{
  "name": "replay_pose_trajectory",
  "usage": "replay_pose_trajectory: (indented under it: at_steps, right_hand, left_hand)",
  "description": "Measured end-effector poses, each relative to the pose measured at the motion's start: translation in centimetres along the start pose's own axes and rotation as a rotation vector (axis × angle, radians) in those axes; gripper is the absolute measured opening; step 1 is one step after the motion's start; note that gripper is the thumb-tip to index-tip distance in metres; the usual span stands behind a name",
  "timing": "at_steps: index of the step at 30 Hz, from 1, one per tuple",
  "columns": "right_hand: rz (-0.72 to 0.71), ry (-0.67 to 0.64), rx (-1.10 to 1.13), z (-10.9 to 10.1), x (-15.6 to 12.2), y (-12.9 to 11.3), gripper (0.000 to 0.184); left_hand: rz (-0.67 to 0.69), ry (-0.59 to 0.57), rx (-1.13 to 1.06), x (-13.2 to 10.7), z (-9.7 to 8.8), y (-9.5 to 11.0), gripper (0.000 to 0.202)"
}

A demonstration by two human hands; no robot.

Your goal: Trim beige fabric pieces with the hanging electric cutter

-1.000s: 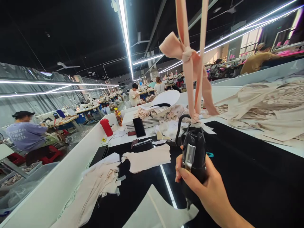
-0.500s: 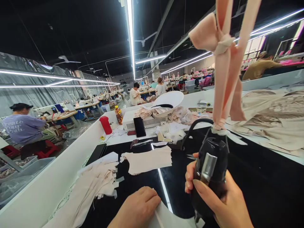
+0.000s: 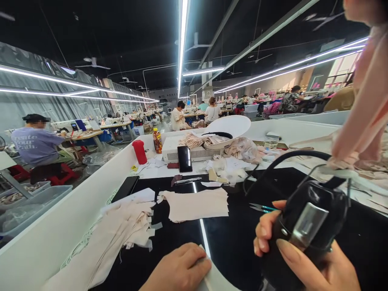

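Observation:
My right hand (image 3: 306, 258) is wrapped round a black hand-held tool (image 3: 306, 218) with a metal plate on its side, at the lower right. The tool hangs from a pink fabric strap (image 3: 363, 109) tied to its top, and a black cord (image 3: 287, 157) loops off it. My left hand (image 3: 177, 270) rests with curled fingers on a pale fabric piece (image 3: 216, 279) at the bottom edge of the black table (image 3: 230, 238). A beige cut piece (image 3: 197, 204) lies in the middle, and a pile of beige strips (image 3: 118, 238) sits to the left.
At the back stand a white box (image 3: 174, 151) heaped with cloth, a phone (image 3: 184, 158), a red bottle (image 3: 140, 152), a drink bottle (image 3: 157, 140) and a white lid (image 3: 232, 125). Teal scissors (image 3: 262, 208) lie near my right hand. Beige cloth (image 3: 306, 139) spreads at the right. Several people sew beyond.
The view has swung left and down, so the tool in my right hand and its strap sit further right and closer. My left hand stays on the pale piece.

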State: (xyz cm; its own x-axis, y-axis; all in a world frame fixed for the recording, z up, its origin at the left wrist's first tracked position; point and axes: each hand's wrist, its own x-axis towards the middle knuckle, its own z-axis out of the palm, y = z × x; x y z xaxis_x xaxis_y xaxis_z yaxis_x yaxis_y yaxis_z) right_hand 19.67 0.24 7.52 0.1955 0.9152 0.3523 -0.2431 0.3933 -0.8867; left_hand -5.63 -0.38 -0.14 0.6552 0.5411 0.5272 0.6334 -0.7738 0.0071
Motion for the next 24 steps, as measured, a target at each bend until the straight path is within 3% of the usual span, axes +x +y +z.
replay_pose_trajectory:
  at_steps: [3, 7, 14, 24]
  right_hand:
    - [-0.054, -0.061, 0.033, 0.9, 1.4, 0.5, 0.038]
    - [-0.038, -0.084, 0.11, 3.2, 2.7, 1.6, 0.042]
    - [-0.003, -0.14, 0.174, 7.0, 2.9, 3.0, 0.04]
    - [-0.023, -0.176, 0.195, 7.7, 2.4, 3.8, 0.038]
  left_hand:
    - [-0.021, -0.045, -0.03, 0.0, -0.1, 0.1, 0.025]
    - [-0.047, -0.029, -0.027, 0.0, -0.2, 0.1, 0.026]
    - [-0.051, 0.028, -0.012, -0.7, 1.6, 0.0, 0.034]
    - [-0.09, 0.015, -0.053, -1.7, 3.1, -0.1, 0.033]
